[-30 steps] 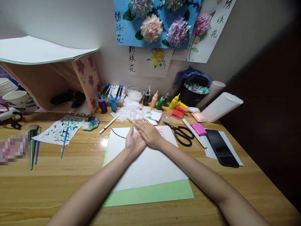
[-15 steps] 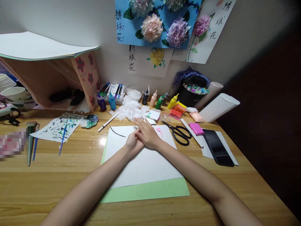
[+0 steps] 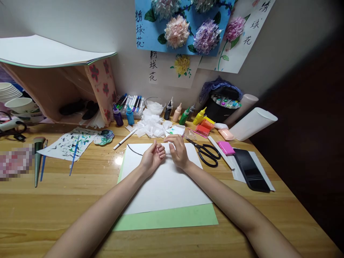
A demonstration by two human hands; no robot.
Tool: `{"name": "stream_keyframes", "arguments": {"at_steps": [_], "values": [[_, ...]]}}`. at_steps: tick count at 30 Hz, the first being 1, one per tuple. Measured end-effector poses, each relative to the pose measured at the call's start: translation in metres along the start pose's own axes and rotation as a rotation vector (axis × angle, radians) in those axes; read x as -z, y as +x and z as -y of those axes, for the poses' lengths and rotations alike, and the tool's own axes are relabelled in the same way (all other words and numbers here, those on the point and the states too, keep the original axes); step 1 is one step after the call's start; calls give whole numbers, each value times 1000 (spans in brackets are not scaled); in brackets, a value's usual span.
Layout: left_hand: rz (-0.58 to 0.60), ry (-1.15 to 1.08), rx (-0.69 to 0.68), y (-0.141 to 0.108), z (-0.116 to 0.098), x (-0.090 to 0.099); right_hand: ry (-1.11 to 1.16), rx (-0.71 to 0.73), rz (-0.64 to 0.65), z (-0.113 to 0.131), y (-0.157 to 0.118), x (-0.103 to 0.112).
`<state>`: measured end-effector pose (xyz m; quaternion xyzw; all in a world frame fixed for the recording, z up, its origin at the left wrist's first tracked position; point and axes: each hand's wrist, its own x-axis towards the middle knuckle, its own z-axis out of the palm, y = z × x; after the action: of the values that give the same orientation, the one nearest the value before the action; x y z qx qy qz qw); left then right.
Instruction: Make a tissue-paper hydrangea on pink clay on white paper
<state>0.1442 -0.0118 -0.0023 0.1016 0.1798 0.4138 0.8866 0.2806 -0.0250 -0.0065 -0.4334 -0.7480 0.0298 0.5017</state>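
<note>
My left hand (image 3: 153, 157) is turned palm up above a white sheet of paper (image 3: 163, 193), its fingers curled in. Whatever lies in its palm, if anything, is hidden. Close beside it, apart from it, my right hand (image 3: 178, 152) is open with bent fingers and the thumb held away. A curved dark line (image 3: 134, 150) is drawn at the sheet's upper left. Under the white sheet lies a green sheet (image 3: 172, 218). Just right of the paper are black-handled scissors (image 3: 208, 154). The pink piece on the paper is now hidden behind my right hand.
White paper scraps (image 3: 152, 123) are heaped behind the sheet, near several paint bottles (image 3: 184, 116). To the right lie a pink clay packet (image 3: 226, 147) and a black phone (image 3: 252, 170). On the left are brushes (image 3: 74, 154) and a paint-smeared paper (image 3: 64, 143).
My hands, pressed palm to palm before, have come apart. The left fingers are now curled, and the right hand has lifted off to the right. The view has shifted slightly.
</note>
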Motion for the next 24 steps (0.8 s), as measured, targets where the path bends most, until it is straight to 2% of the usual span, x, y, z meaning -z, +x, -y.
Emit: {"name": "stream_keyframes", "arguments": {"at_steps": [3, 5, 9, 12, 14, 20, 24], "values": [[47, 0, 55, -1, -2, -1, -4, -18, -47, -1, 1, 0], [37, -7, 77, -2, -2, -2, -7, -3, -37, -1, 2, 0], [-41, 19, 33, -3, -2, -5, -37, 94, 109, -2, 3, -2], [-11, 46, -12, -3, -3, -6, -85, 109, 223, -4, 3, -4], [25, 18, -27, -2, -4, -5, -88, 94, 243, -7, 4, -5], [18, 4, 4, 0, -4, 0, -17, 57, 159, -9, 3, -2], [32, 97, 91, 1, -1, 1, 12, -50, 17, -7, 0, 0]]}}
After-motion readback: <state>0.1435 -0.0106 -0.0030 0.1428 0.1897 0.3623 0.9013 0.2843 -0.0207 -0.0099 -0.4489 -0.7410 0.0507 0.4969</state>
